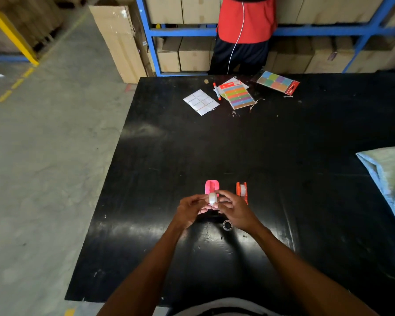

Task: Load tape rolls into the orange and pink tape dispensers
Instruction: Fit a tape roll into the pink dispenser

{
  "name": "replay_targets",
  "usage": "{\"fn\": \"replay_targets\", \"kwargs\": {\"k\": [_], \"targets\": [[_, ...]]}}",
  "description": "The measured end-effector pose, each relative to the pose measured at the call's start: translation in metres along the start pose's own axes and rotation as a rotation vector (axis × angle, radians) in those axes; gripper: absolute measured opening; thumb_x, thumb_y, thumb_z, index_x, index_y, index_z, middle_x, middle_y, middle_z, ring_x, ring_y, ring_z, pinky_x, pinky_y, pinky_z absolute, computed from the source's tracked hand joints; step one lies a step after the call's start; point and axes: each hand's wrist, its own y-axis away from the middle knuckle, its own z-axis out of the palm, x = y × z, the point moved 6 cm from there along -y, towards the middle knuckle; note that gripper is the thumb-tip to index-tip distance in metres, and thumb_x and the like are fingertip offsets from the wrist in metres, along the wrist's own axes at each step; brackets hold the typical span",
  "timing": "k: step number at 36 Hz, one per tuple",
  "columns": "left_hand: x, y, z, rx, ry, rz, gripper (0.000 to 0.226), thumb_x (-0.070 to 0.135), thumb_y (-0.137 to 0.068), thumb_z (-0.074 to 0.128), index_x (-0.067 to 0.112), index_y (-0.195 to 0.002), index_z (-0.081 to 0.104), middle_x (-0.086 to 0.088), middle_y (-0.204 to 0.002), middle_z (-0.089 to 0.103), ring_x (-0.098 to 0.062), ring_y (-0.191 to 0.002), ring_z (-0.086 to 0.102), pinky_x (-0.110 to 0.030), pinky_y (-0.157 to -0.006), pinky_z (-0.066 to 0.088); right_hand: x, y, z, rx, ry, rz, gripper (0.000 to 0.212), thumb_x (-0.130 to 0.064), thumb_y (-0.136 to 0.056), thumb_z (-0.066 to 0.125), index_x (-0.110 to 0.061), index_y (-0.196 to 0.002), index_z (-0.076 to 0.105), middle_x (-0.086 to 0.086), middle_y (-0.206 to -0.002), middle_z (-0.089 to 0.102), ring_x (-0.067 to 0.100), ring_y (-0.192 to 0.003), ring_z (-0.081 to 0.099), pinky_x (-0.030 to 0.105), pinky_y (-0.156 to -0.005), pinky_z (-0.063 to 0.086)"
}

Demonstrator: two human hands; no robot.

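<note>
I've got one clear tape roll (213, 198) pinched between my left hand (190, 209) and right hand (234, 209), two dispensers beyond: pink dispenser (211, 186), orange dispenser (242, 191).

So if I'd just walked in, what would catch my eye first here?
Probably the two hands, left hand and right hand, meeting near the front of the black table around a small clear tape roll. Just beyond them stand the bright pink dispenser and, to its right, the orange dispenser, which already shows a roll inside. At the far edge, colourful sticker sheets stand out.
</note>
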Motion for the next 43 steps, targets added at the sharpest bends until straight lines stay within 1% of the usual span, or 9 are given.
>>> {"fn": "replay_targets", "kwargs": {"k": [4, 8, 14, 18, 21, 27, 31, 36, 43], "targets": [[-0.002, 0.003, 0.001, 0.018, 0.002, -0.003, 0.025, 0.005, -0.091, 0.062, -0.005, -0.114, 0.067, -0.009, -0.085, 0.076, -0.012, -0.074, 0.071, -0.018, -0.072, 0.057, -0.006, 0.004, -0.004, -0.038, 0.075, -0.005, 0.053, -0.028, -0.086, 0.075, -0.020, -0.134, 0.055, 0.003, -0.122, 0.070, 0.012, -0.110, 0.068, 0.033, -0.096, 0.055], [-0.002, 0.006, 0.002, 0.060, 0.032, 0.024, 0.026, 0.004, -0.090, 0.063, -0.009, -0.113, 0.066, -0.019, -0.095, 0.072, -0.015, -0.075, 0.071, -0.019, -0.070, 0.057, -0.013, 0.008, -0.006, -0.038, 0.113, -0.028, 0.044, -0.018, -0.086, 0.075, -0.017, -0.127, 0.059, 0.001, -0.116, 0.072, 0.007, -0.106, 0.069, 0.027, -0.094, 0.055], [0.001, 0.007, 0.009, 0.063, -0.040, 0.047, 0.025, 0.000, -0.086, 0.067, -0.008, -0.109, 0.069, -0.008, -0.083, 0.075, -0.009, -0.069, 0.070, -0.019, -0.069, 0.057, -0.013, 0.011, -0.010, -0.014, 0.153, -0.044, 0.041, -0.023, -0.085, 0.076, -0.020, -0.123, 0.062, -0.004, -0.116, 0.071, 0.008, -0.103, 0.069, 0.036, -0.094, 0.057], [0.004, 0.007, 0.009, 0.079, -0.067, 0.073, 0.029, 0.000, -0.085, 0.069, -0.009, -0.112, 0.067, -0.022, -0.095, 0.072, -0.011, -0.069, 0.071, -0.018, -0.068, 0.057, -0.016, 0.010, -0.014, -0.006, 0.159, -0.055, 0.044, -0.018, -0.084, 0.077, -0.018, -0.125, 0.060, 0.000, -0.115, 0.070, 0.011, -0.098, 0.071, 0.042, -0.092, 0.058], [0.009, 0.006, 0.009, 0.079, -0.057, 0.104, 0.030, -0.002, -0.084, 0.069, -0.010, -0.112, 0.063, -0.021, -0.093, 0.070, -0.012, -0.069, 0.071, -0.020, -0.068, 0.059, -0.019, 0.009, -0.017, 0.039, 0.146, -0.077, 0.048, -0.018, -0.083, 0.078, -0.024, -0.123, 0.052, 0.002, -0.114, 0.069, 0.013, -0.100, 0.071, 0.040, -0.091, 0.059], [0.014, 0.004, 0.010, 0.073, -0.043, 0.123, 0.028, 0.001, -0.085, 0.069, -0.010, -0.111, 0.063, -0.022, -0.095, 0.071, -0.013, -0.074, 0.071, -0.020, -0.069, 0.059, -0.031, 0.010, -0.012, 0.039, 0.162, -0.147, 0.036, -0.016, -0.091, 0.068, -0.031, -0.120, 0.053, -0.003, -0.117, 0.069, 0.007, -0.108, 0.067, 0.034, -0.093, 0.057], [0.015, 0.001, 0.009, 0.076, -0.048, 0.134, 0.028, 0.004, -0.085, 0.070, -0.008, -0.110, 0.065, -0.030, -0.102, 0.070, -0.023, -0.084, 0.069, -0.022, -0.074, 0.059, -0.034, 0.012, -0.009, 0.009, 0.138, -0.154, 0.029, -0.018, -0.096, 0.060, -0.034, -0.121, 0.056, 0.003, -0.113, 0.070, 0.014, -0.101, 0.071, 0.039, -0.089, 0.059], [0.014, 0.001, 0.009, 0.069, -0.073, 0.124, 0.025, 0.002, -0.086, 0.068, -0.007, -0.110, 0.066, -0.021, -0.097, 0.071, -0.014, -0.078, 0.070, -0.019, -0.070, 0.058, -0.035, 0.009, -0.011, 0.036, 0.131, -0.151, 0.016, -0.023, -0.101, 0.052, -0.030, -0.114, 0.057, 0.011, -0.112, 0.070, 0.016, -0.092, 0.074, 0.042, -0.083, 0.062], [0.014, -0.002, 0.012, 0.052, -0.094, 0.116, 0.022, 0.001, -0.083, 0.071, -0.002, -0.105, 0.069, -0.016, -0.094, 0.071, -0.021, -0.085, 0.069, -0.023, -0.075, 0.059, -0.036, 0.006, -0.011, 0.080, 0.143, -0.164, 0.006, -0.030, -0.102, 0.048, -0.027, -0.104, 0.053, 0.010, -0.108, 0.069, 0.015, -0.092, 0.074, 0.037, -0.073, 0.064]]}}
